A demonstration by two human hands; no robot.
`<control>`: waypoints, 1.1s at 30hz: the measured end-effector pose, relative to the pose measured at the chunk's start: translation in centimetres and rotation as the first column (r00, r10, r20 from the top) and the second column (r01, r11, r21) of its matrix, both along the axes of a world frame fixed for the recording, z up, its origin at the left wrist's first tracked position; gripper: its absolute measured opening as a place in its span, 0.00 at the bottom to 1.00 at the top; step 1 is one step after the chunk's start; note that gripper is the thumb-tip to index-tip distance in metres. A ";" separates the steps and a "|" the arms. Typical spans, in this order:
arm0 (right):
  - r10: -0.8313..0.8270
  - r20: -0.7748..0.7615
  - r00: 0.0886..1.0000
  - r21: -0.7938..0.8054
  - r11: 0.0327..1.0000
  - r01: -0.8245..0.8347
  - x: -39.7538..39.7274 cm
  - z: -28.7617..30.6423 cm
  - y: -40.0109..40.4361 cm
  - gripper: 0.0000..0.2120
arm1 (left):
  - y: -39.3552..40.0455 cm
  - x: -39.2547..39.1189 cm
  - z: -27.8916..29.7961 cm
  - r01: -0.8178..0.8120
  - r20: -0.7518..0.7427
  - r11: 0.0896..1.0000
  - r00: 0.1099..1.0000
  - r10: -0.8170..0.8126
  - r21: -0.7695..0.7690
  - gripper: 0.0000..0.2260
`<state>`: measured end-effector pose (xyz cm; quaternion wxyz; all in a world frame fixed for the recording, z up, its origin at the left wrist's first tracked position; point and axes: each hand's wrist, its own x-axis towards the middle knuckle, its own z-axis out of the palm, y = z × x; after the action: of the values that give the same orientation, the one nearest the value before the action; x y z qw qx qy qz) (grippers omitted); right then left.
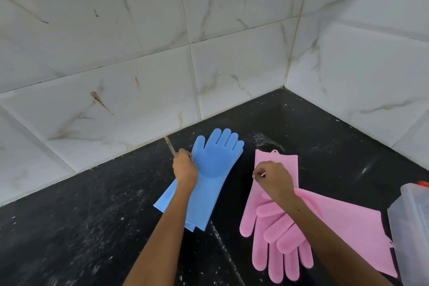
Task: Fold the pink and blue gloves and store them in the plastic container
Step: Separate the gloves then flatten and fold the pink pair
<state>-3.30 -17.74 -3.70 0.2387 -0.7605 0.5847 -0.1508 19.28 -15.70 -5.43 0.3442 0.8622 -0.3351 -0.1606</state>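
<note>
White marble-look wall tiles [139,30] meet in a corner above a black speckled stone countertop [69,227]. On it, two pink rubber gloves [278,246] lie overlapping at right, one with its cuff toward the wall and fingers toward the person, the other with its cuff stretching toward a clear plastic container [411,227] at the right edge. The blue gloves [209,176] lie flat at centre, fingers pointing to the wall. The left hand [185,168] grips the blue gloves' edge near the thumb; the right hand [271,176], fingers curled, pinches the pink cuff.
</note>
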 end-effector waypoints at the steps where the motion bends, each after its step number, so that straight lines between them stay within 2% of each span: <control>1: 0.000 0.006 1.000 -0.007 1.000 0.000 -0.3 0.1 0.1 0.06 | 0.1 0.4 0.1 -0.010 0.020 1.000 1.000 0.010 0.000 0.07; 6: -0.066 0.061 0.996 -0.068 0.995 0.070 -4.4 0.8 0.9 0.05 | 0.9 1.1 0.7 -0.035 0.136 0.999 0.990 0.033 0.009 0.11; 9: -0.110 0.036 0.993 -0.094 0.989 0.113 -8.2 0.8 1.7 0.07 | 1.7 -1.2 0.9 0.082 0.225 0.996 0.972 -0.072 -0.034 0.13; 12: -0.112 -0.045 0.993 -0.093 0.990 0.108 -11.6 0.2 2.4 0.08 | 3.5 -5.9 0.3 0.344 0.177 0.936 0.929 -0.326 -0.080 0.08; 15: -0.100 -0.163 0.981 -0.068 0.994 0.090 -13.3 -0.8 2.3 0.12 | 5.1 -10.3 -0.7 0.510 0.080 0.859 0.859 -0.506 -0.047 0.06; 17: -0.088 -0.220 0.972 -0.025 0.996 0.084 -13.7 -1.3 2.3 0.15 | 5.7 -12.6 -1.3 0.548 0.019 0.836 0.836 -0.548 -0.033 0.05; 20: -0.084 -0.264 0.961 -0.031 0.996 0.078 -13.8 -1.5 2.1 0.15 | 6.0 -14.6 -1.4 0.554 0.045 0.833 0.832 -0.553 -0.015 0.04; 25: -0.061 -0.293 0.954 -0.001 0.998 0.063 -13.4 -0.4 1.1 0.07 | 5.7 -14.3 -0.8 0.554 0.061 0.832 0.830 -0.554 0.021 0.07; 27: -0.147 -0.265 0.953 -0.013 0.989 0.149 -13.3 0.1 0.7 0.07 | 5.7 -13.8 -0.6 0.546 0.052 0.837 0.835 -0.548 0.037 0.08; 30: -0.410 -0.192 0.892 -0.081 0.912 0.402 -13.4 0.5 0.1 0.09 | 5.8 -13.1 -0.5 0.532 0.004 0.846 0.846 -0.532 0.040 0.06; 33: -0.526 -0.256 0.811 -0.085 0.848 0.524 -13.4 0.6 0.3 0.07 | 6.0 -13.1 -0.6 0.562 -0.063 0.826 0.827 -0.559 0.047 0.08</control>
<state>-16.71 -17.45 -3.06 0.1020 -0.5841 0.7978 -0.1090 6.23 -9.68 -5.99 0.2622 0.7326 -0.5597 -0.2851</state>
